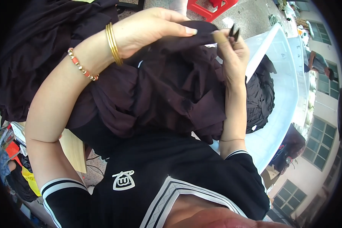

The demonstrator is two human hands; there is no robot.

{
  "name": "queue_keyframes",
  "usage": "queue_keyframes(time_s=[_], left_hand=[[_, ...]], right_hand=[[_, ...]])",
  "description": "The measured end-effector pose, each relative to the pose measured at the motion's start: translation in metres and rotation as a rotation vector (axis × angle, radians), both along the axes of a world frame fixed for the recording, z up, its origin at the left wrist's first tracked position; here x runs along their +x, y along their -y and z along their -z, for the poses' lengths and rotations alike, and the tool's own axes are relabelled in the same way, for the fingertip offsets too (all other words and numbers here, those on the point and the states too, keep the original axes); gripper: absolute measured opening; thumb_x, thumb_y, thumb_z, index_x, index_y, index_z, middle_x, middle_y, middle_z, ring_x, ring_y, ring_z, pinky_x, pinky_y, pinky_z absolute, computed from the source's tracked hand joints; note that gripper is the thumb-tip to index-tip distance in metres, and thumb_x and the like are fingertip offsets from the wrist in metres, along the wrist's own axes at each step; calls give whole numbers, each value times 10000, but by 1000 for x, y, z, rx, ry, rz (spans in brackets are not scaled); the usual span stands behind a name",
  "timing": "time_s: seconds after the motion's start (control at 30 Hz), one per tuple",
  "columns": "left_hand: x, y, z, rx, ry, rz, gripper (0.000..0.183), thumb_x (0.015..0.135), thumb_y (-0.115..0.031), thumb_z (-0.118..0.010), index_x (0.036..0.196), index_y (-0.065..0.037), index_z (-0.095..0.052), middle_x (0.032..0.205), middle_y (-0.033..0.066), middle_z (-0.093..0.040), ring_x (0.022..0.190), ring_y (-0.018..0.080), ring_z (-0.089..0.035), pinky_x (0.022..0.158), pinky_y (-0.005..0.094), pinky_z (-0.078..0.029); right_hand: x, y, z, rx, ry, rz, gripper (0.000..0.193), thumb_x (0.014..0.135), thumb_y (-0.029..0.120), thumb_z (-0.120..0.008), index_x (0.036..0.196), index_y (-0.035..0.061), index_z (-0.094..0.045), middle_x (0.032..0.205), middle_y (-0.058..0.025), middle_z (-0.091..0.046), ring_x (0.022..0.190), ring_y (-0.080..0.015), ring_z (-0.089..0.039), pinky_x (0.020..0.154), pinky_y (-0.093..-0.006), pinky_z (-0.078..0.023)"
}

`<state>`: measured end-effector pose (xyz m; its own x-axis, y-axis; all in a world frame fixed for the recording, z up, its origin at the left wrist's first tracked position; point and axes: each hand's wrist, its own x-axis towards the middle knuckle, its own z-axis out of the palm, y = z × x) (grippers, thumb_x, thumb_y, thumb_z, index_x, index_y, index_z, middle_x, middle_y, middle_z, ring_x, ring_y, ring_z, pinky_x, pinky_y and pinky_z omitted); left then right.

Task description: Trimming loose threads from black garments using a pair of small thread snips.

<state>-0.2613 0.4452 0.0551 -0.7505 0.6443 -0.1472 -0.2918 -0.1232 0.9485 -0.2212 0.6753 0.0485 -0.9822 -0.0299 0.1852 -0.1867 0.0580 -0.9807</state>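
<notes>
A dark purple-brown garment (171, 87) is bunched across my lap, its folds hanging between my forearms. My left hand (152, 32), with gold bangles at the wrist, pinches a raised edge of the cloth between thumb and fingers. At the other end of this stretched edge, my right hand (233, 53) has its thumb against the cloth. Two dark pointed blades (235, 33) stick up from the right fist and look like thread snips; their handle is hidden in the fingers. The right thumb tip is blurred and looks yellowish.
More dark cloth (45, 49) is heaped at the left. To the right stands a large translucent bin (281, 76) holding black garments (260, 98). A red plastic stool (212, 8) is ahead on the floor. Beside my left elbow is a wooden board edge (74, 150); another person (319, 62) is far right.
</notes>
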Motion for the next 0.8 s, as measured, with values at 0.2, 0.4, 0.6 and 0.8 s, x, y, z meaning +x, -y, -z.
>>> queue_keyframes(time_s=[0.2, 0.4, 0.6, 0.8], left_hand=[[-2, 15, 0, -120, 138, -92, 241, 913, -182, -662, 1129, -74, -671, 983, -63, -670, 881, -7, -560, 742, 163, -399], [3, 9, -2, -74, 62, -86, 252, 918, -176, -656, 1142, -63, -672, 992, -51, -670, 904, 0, -566, 783, 169, -415], [4, 6, 0, -46, 31, -70, 252, 919, -140, -644, 1149, -40, -668, 1023, -20, -671, 980, 26, -582, 876, 171, -426], [2, 7, 4, -40, 18, -62, 244, 914, -130, -645, 1136, -32, -673, 1028, -6, -673, 996, 40, -589, 899, 180, -425]], right_hand=[[-2, -7, 4, 103, -82, 152, 114, 882, 76, -707, 959, 7, -659, 858, 32, -614, 731, -28, -528, 657, -173, -411], [0, 1, -4, 576, -530, 32, 315, 796, 104, -771, 1091, 41, -679, 905, -33, -616, 761, -102, -562, 681, -226, -456], [2, 2, -1, 621, -525, -35, 383, 754, 62, -785, 1125, 83, -692, 861, -41, -591, 747, -125, -577, 637, -232, -462], [-1, 2, -1, 680, -623, -55, 377, 746, 51, -782, 1113, 95, -708, 832, -43, -590, 718, -139, -578, 625, -240, -460]])
